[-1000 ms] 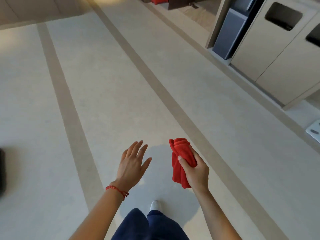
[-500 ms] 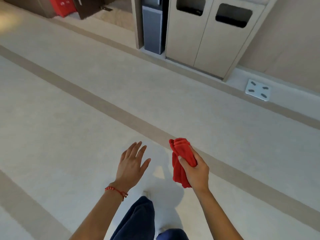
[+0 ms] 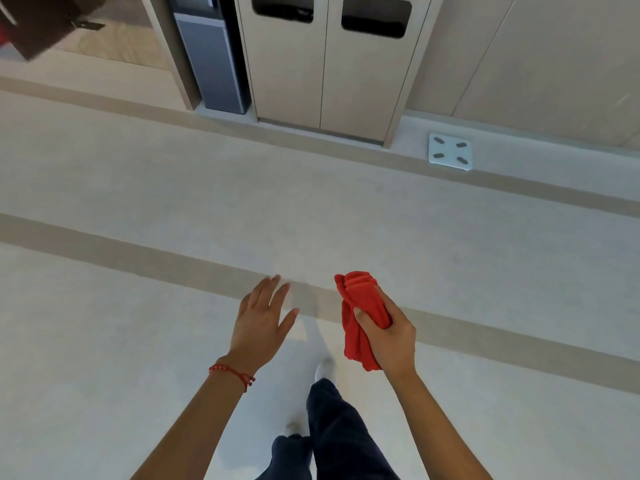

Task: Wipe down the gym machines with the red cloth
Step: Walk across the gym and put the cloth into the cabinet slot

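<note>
My right hand [image 3: 389,336] grips the bunched red cloth [image 3: 362,306] in front of me, above the pale floor. The cloth sticks out above and below my fist. My left hand [image 3: 261,323] hovers beside it, a little to the left, fingers straight and spread, holding nothing. A red string bracelet circles my left wrist. No gym machine is in view.
Straight ahead stands a beige cabinet with two bin openings [image 3: 329,64], and a grey unit [image 3: 214,64] beside it on the left. A white bathroom scale [image 3: 449,151] lies on the floor by the wall at right. A dark door [image 3: 38,22] is at top left.
The view has swung round to the right, so the cabinet and scale now face me head on. My legs have stepped forward. Both hands keep the same pose.
</note>
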`<state>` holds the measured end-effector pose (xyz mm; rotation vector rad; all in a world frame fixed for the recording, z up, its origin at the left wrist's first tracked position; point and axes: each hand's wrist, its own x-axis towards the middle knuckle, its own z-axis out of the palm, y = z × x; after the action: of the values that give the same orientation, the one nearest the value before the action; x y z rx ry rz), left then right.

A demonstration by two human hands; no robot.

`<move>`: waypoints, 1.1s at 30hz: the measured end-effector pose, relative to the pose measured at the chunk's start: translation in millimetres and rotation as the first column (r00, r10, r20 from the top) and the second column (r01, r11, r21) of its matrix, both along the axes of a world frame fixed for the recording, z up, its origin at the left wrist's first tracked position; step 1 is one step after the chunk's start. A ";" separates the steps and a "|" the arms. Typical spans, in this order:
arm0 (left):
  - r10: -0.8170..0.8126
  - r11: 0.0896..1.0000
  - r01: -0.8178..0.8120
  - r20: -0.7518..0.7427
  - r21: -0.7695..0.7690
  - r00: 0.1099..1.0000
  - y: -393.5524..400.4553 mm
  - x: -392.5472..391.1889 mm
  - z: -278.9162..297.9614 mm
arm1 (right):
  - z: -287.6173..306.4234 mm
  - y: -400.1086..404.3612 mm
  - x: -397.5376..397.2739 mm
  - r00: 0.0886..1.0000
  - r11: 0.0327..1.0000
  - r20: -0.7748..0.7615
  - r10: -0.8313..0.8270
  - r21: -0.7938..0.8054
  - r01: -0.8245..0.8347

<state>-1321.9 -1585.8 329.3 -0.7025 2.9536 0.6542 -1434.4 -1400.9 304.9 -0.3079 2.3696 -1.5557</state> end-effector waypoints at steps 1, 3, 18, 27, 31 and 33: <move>-0.006 1.000 0.006 0.000 0.002 1.000 -6.8 -12.8 -1.2 | -0.7 -6.0 -12.2 1.000 1.000 -0.002 -0.007 0.001 0.007; -0.013 1.000 0.013 -0.004 0.006 1.000 -20.2 -39.6 -4.9 | -2.9 -18.1 -38.5 1.000 1.000 -0.005 -0.014 0.008 0.014; -0.007 1.000 0.006 -0.058 -0.015 0.998 -126.5 -268.8 8.9 | 9.9 -118.8 -275.3 0.998 0.999 -0.049 -0.035 0.028 0.037; -0.076 0.997 0.075 -0.060 -0.021 0.995 -227.7 -409.9 3.1 | 8.2 -219.2 -403.8 0.996 0.997 -0.067 -0.060 0.039 0.063; -0.097 0.995 0.096 -0.090 -0.016 0.991 -284.8 -476.3 9.1 | 12.9 -272.3 -462.7 0.994 0.994 -0.036 -0.100 0.045 0.102; -0.109 0.994 0.106 -0.108 -0.037 0.988 -311.0 -505.8 14.6 | 18.0 -296.5 -487.8 0.993 0.992 -0.038 -0.113 0.051 0.115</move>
<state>-1827.7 -1896.8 343.9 -0.5203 3.0818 0.6609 -1922.3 -1697.4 322.9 -0.1922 2.4910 -1.5446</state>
